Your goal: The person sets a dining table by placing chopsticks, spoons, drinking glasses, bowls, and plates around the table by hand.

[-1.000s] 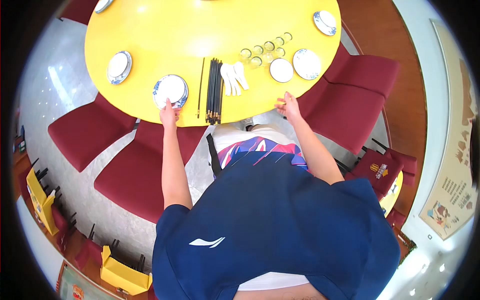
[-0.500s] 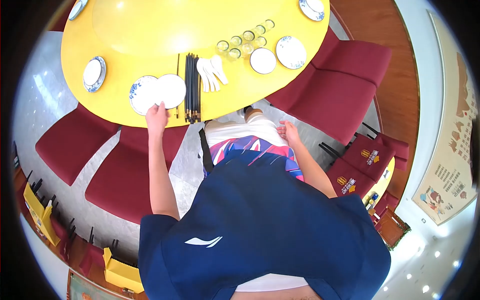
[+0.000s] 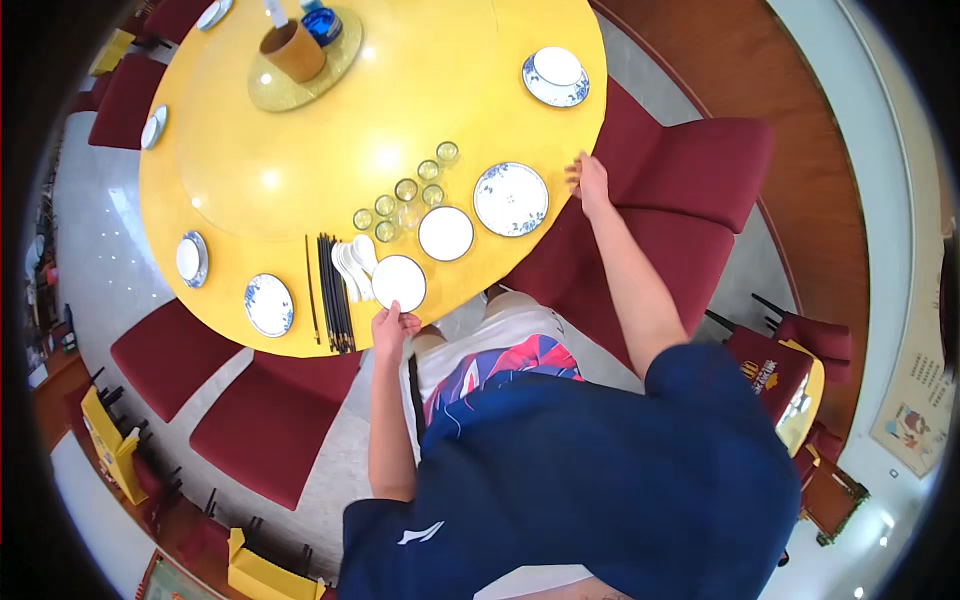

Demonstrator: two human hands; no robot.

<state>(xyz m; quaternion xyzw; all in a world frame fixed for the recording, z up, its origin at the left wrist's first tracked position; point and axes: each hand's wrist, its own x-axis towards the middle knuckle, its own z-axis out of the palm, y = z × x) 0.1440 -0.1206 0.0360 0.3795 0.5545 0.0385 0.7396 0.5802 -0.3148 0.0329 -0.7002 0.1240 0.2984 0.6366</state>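
Note:
My left hand [image 3: 394, 326] grips the near edge of a small white plate [image 3: 399, 282] at the front of the yellow table [image 3: 250, 190]. Beside that plate lie white spoons [image 3: 352, 268], then a row of black chopsticks [image 3: 335, 295] and one separate chopstick [image 3: 312, 288]. A second small white plate [image 3: 446, 234] sits to the right, next to a larger blue-patterned plate [image 3: 511, 200]. My right hand [image 3: 588, 181] is at the table's right edge with its fingers apart, holding nothing. Another patterned plate [image 3: 269, 305] lies left of the chopsticks.
Several glasses [image 3: 406, 190] stand behind the small plates. Stacked plates [image 3: 557, 76] are at the back right, others [image 3: 191, 258] at the left. A brown container [image 3: 293, 51] stands farther back. Red chairs [image 3: 640, 250] surround the table.
The small plate in my left hand has come off the patterned plate and moved right, past the chopsticks and spoons. My right hand has moved forward to the table's right edge. The view has shifted.

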